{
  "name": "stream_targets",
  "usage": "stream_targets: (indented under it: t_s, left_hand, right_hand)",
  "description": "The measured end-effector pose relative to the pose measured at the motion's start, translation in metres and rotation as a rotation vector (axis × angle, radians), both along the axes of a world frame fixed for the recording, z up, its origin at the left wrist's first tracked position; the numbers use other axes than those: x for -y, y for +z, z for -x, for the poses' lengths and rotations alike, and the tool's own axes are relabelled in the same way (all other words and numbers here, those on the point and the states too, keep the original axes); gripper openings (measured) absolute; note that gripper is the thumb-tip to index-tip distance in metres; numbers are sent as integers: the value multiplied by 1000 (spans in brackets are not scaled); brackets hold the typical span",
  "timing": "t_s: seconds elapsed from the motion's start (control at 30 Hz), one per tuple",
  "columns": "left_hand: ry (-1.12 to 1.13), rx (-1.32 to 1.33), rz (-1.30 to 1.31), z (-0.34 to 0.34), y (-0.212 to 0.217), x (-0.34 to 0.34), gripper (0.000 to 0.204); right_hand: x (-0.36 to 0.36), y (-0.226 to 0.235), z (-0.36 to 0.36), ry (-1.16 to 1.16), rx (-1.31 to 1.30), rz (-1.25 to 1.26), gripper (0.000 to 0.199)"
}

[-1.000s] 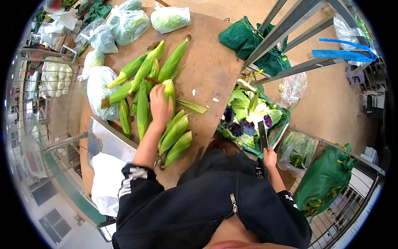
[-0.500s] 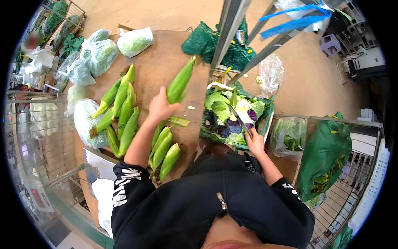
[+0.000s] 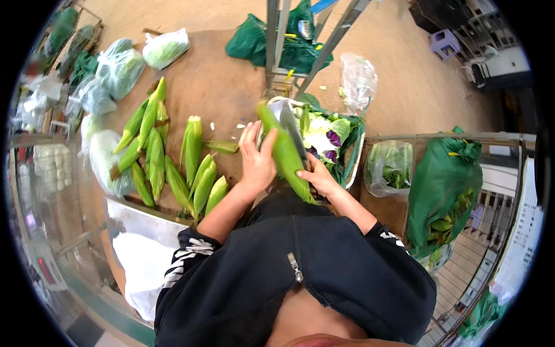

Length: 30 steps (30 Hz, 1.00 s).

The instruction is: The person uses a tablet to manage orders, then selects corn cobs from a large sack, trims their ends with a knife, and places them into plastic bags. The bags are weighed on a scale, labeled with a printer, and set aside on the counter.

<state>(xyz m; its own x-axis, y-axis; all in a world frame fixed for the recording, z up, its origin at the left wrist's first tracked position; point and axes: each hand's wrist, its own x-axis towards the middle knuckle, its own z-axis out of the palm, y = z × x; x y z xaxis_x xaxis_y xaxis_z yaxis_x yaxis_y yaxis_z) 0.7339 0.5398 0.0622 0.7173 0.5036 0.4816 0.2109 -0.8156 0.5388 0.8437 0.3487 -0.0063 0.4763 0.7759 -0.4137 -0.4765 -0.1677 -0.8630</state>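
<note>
A green ear of corn in its husk hangs slanted between my hands, its top end blurred. My left hand is at its left side, fingers apart, with the thumb against the husk. In my right hand is a broad-bladed knife, its blade up along the far side of the ear. My right thumb presses on the lower husk. Below and to the right, a lined crate holds pale green and purple leafy trimmings. More husked corn lies on the brown table to my left, several ears together.
Bagged vegetables line the table's left edge. A metal frame and green net sacks stand beyond. To the right are a clear bag of greens and a large green sack by a wire cart. A metal sheet lies near left.
My left hand has brought the ear nearer and to the right. My right hand has raised the knife from over the crate to the ear. The view has shifted.
</note>
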Motion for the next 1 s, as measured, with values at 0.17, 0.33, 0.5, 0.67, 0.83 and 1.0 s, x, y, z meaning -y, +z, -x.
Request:
stream_targets:
  t_s: [0.17,0.33,0.5,0.67,0.83,1.0]
  left_hand:
    - [-90,41,1305,9,-30,49,82]
    - [-421,2,1595,-6,-36,71,68]
    - [-181,-305,1059,5,-60,65,55]
    - [-124,-743,623,-4,-56,58,57]
    - [-219,-783,508,-42,-18,73,56]
    - [-266,-783,476,-48,-36,84,54]
  right_hand:
    - [3,44,8,-179,184,9,59]
    - [24,32,8,-287,178,152,32]
    - [61,23,-11,-430,769,449,22]
    - [106,80,-36,-395,1033,307,15]
    - [147,28,-53,-181,1110,541,24]
    - [225,-49,-63,-200,897,793,27]
